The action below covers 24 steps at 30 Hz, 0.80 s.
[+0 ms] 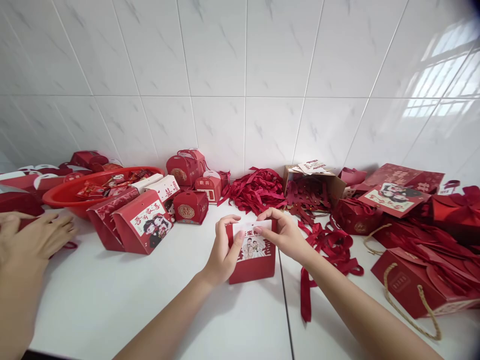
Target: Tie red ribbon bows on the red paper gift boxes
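Observation:
A small red gift box (253, 260) with a white flap and a cartoon couple printed on it stands on the white table (150, 305) in front of me. My left hand (224, 252) grips its left side, fingers curled round the edge. My right hand (284, 234) pinches the top right of the white flap. Both hands are closed on the box.
Another person's hand (33, 239) rests at the far left. A red basin (75, 192) of sweets, finished red boxes (144, 222), a heap of red ribbons (257, 190), a cardboard box (311, 187), loose ribbons (330, 245) and red bags with rope handles (408, 285) surround the table.

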Tool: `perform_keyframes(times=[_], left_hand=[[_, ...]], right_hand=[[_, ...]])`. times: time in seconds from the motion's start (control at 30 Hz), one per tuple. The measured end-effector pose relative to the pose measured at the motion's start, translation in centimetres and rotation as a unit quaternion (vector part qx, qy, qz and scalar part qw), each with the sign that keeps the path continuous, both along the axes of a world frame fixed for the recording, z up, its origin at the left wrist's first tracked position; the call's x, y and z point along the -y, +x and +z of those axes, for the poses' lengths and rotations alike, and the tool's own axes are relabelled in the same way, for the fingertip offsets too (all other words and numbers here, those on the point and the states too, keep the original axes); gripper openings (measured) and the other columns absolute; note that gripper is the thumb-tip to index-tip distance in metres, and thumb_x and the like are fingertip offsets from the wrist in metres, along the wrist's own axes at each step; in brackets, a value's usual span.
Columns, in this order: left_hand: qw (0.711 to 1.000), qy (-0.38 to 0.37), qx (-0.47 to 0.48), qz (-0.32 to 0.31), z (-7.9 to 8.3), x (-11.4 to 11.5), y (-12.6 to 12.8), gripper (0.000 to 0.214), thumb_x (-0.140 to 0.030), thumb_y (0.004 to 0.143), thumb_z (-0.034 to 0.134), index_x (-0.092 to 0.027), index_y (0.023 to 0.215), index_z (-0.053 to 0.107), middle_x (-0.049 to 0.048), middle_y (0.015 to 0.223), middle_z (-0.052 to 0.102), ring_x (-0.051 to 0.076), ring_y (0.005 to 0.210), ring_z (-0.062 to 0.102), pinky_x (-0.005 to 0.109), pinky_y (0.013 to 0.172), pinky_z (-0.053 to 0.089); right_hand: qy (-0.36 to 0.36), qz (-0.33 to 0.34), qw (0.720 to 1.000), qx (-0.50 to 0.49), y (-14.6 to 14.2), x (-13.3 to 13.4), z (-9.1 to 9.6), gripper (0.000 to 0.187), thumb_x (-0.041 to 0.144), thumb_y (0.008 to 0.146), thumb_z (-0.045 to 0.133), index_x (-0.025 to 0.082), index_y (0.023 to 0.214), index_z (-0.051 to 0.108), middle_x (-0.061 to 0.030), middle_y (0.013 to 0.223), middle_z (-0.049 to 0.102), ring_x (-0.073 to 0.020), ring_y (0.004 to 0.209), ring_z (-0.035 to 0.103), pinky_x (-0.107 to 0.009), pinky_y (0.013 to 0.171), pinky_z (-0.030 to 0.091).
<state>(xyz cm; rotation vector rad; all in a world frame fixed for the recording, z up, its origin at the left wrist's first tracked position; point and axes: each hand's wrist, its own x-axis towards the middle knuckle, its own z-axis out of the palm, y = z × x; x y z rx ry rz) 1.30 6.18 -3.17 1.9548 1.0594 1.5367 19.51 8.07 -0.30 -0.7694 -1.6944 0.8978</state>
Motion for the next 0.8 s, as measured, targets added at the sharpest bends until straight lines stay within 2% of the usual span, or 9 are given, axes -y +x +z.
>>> perform_keyframes(times=[0.13,0.23,0.47,0.57,0.67,0.73,0.8], left_hand=[[0.992,-0.079,0.068,-0.069,0.1,0.2,0.1,0.025,-0.036,0.094,0.043,-0.023,0.114,0.041,0.0099,0.126,0.046,0.022,0.111,0.052,0.037,0.092,0.044],[0.986,-0.103,0.094,-0.089,0.3,0.4,0.2,0.026,-0.038,0.093,0.044,-0.023,0.113,0.041,0.0085,0.125,0.047,0.020,0.104,0.056,0.034,0.086,0.047],[0.984,-0.108,0.105,-0.091,0.4,0.5,0.4,0.027,-0.041,0.092,0.047,-0.022,0.111,0.042,0.0082,0.119,0.051,0.020,0.100,0.057,0.032,0.081,0.049],[0.978,-0.138,0.120,-0.096,0.7,0.6,0.4,0.028,-0.042,0.090,0.049,-0.023,0.109,0.042,0.0060,0.107,0.056,0.018,0.086,0.060,0.029,0.072,0.051],[0.982,-0.128,0.123,-0.064,1.2,0.8,0.2,0.026,-0.041,0.084,0.059,-0.021,0.098,0.049,0.0032,0.093,0.059,0.016,0.077,0.060,0.026,0.067,0.050],[0.985,-0.109,0.125,-0.046,1.6,0.7,0.0,0.027,-0.040,0.078,0.066,-0.019,0.087,0.053,0.0038,0.093,0.061,0.017,0.080,0.060,0.025,0.068,0.050],[0.982,-0.128,0.129,-0.050,1.8,0.6,-0.2,0.029,-0.039,0.073,0.072,-0.018,0.087,0.058,0.0060,0.097,0.065,0.020,0.084,0.062,0.027,0.070,0.052]], right_hand=[[-0.006,-0.002,1.000,-0.007,-0.2,0.3,0.2,0.020,0.034,0.078,0.067,0.021,0.089,0.057,-0.0016,0.089,0.060,-0.0152,0.079,0.056,-0.028,0.069,0.045],[-0.009,-0.005,1.000,-0.007,-0.3,0.4,0.2,0.020,0.034,0.078,0.067,0.021,0.089,0.056,-0.0010,0.088,0.059,-0.0147,0.078,0.055,-0.027,0.067,0.045],[0.000,-0.016,1.000,0.003,-0.3,0.4,0.1,0.020,0.035,0.078,0.065,0.021,0.088,0.055,-0.0009,0.086,0.059,-0.0150,0.075,0.054,-0.027,0.065,0.044],[-0.002,-0.024,1.000,-0.001,-0.5,0.6,0.1,0.019,0.035,0.078,0.064,0.022,0.087,0.054,-0.0006,0.083,0.057,-0.0145,0.071,0.053,-0.027,0.063,0.044],[-0.003,-0.017,1.000,-0.020,-0.9,0.9,0.2,0.018,0.034,0.078,0.064,0.022,0.086,0.053,-0.0006,0.081,0.056,-0.0144,0.069,0.052,-0.027,0.061,0.044],[-0.008,-0.005,0.999,-0.031,-1.2,1.2,0.2,0.018,0.034,0.077,0.064,0.022,0.085,0.053,-0.0003,0.080,0.056,-0.0141,0.068,0.052,-0.026,0.059,0.044],[-0.013,0.002,0.999,-0.037,-1.4,1.3,0.2,0.019,0.034,0.077,0.065,0.022,0.085,0.053,0.0004,0.078,0.055,-0.0136,0.066,0.051,-0.026,0.058,0.043]])
